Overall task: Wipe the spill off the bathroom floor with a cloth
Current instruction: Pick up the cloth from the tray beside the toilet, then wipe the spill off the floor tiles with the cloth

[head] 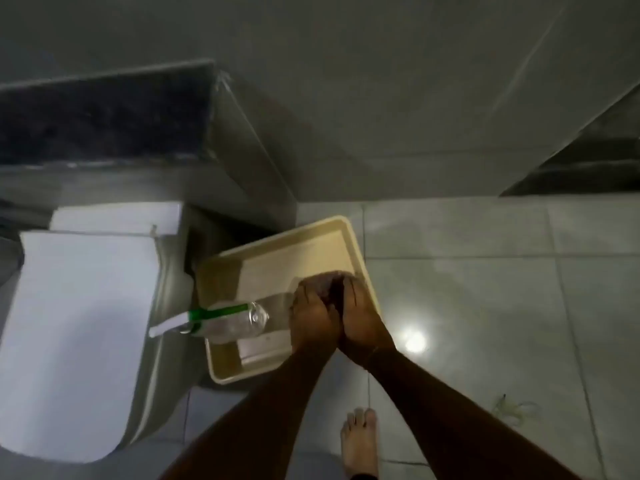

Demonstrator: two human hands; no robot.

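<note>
Both my hands are pressed together over a beige plastic basin (358, 247) on the floor. My left hand (311, 317) and my right hand (363, 318) squeeze a small dark bunched cloth (331, 285) between them; most of it is hidden by my fingers. The pale tiled floor (485, 299) to the right looks glossy and wet, with faint smears, and I cannot make out a clear edge of the spill.
A clear plastic bottle with a green label (225, 322) lies across the basin's left rim. A white toilet with its lid down (79, 334) stands at the left. My bare foot (358, 441) is on the tiles below. A thin tangle of thread (516, 408) lies at the right. Grey walls rise behind.
</note>
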